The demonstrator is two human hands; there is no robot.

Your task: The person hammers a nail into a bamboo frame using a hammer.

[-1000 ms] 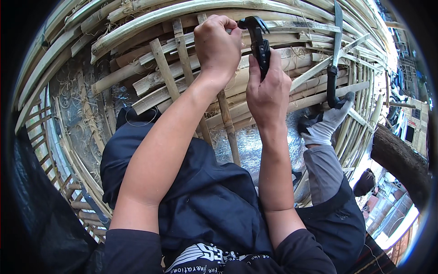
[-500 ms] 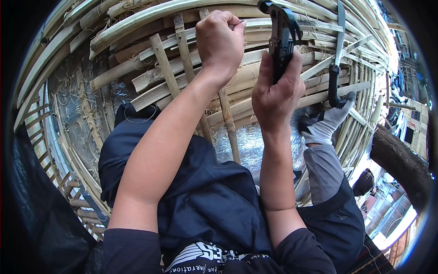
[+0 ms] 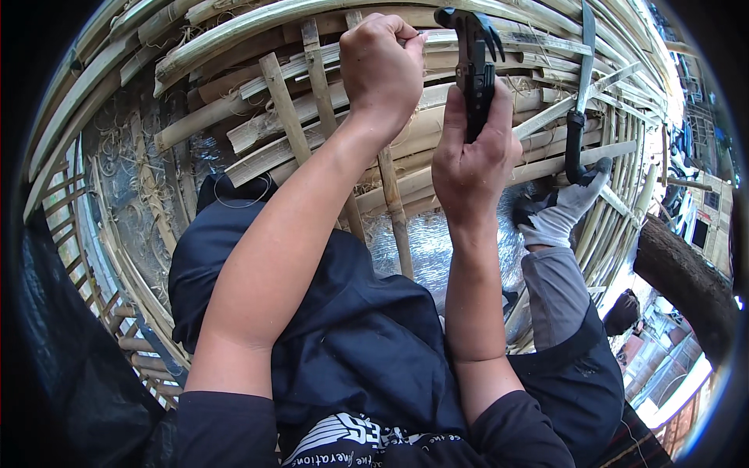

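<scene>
Up at the bamboo strips (image 3: 437, 129), my left hand (image 3: 381, 74) is closed in a pinch, thumb against the curled forefinger. Whatever small thing sits between those fingertips is too small to make out. My right hand (image 3: 473, 168) grips a black hammer multitool (image 3: 476, 66) by its folded handle, thumb on one side and fingers on the other. Its claw head points up, clear of my fingers, just right of my left fist. Two narrow upright slats (image 3: 285, 109) cross the horizontal strips left of my left wrist.
A long knife with a black handle (image 3: 575, 140) lies across the strips on the right. Beside it rests a foot in a white sock (image 3: 558, 214) with dark heel and toe. Shiny foil sheeting (image 3: 425, 242) shows below the strips. A thick log (image 3: 686, 285) stands at the far right.
The multitool's head has tipped slightly left, showing its claw more side-on. My left hand has shifted a little to the right, still pinched. The whole view has moved very slightly.
</scene>
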